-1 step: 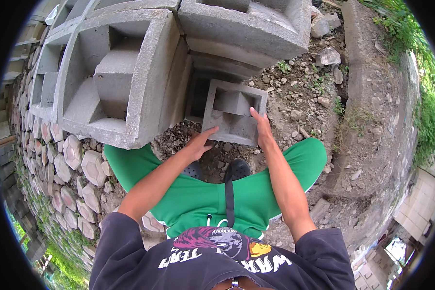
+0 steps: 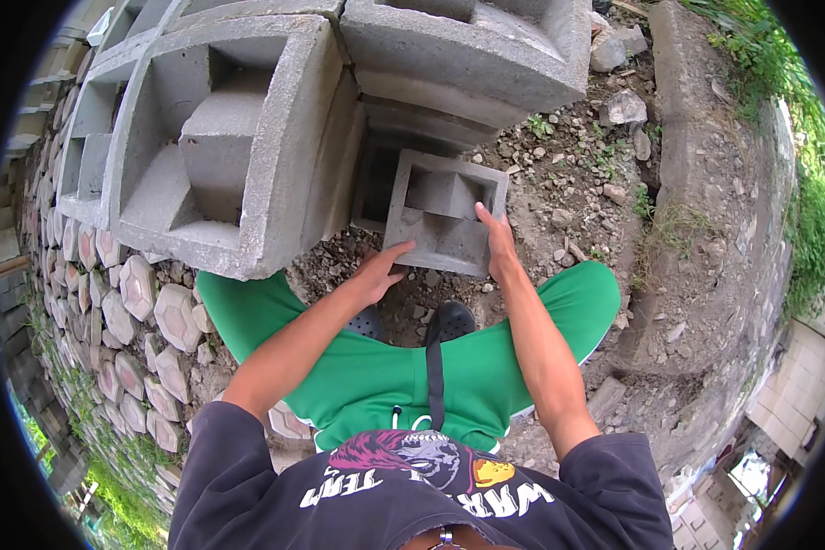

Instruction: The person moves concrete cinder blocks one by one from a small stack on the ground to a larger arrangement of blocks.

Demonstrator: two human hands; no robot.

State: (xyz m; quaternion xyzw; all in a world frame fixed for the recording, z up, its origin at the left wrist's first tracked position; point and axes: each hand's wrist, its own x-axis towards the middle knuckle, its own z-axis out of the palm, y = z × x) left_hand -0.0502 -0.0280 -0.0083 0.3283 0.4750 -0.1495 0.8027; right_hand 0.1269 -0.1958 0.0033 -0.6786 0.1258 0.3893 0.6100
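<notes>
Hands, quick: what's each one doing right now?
Left hand: at the block's near left corner, one digit over the rim; grip can't be told.
Right hand: holding the block's right side.

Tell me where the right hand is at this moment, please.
In the head view, the right hand is right of centre, at the right side of the block that the left hand also touches.

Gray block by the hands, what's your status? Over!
Left hand on near-left corner, right hand on right edge. Gray block between them. Stacked concrete blocks close on its left and far sides.
</notes>
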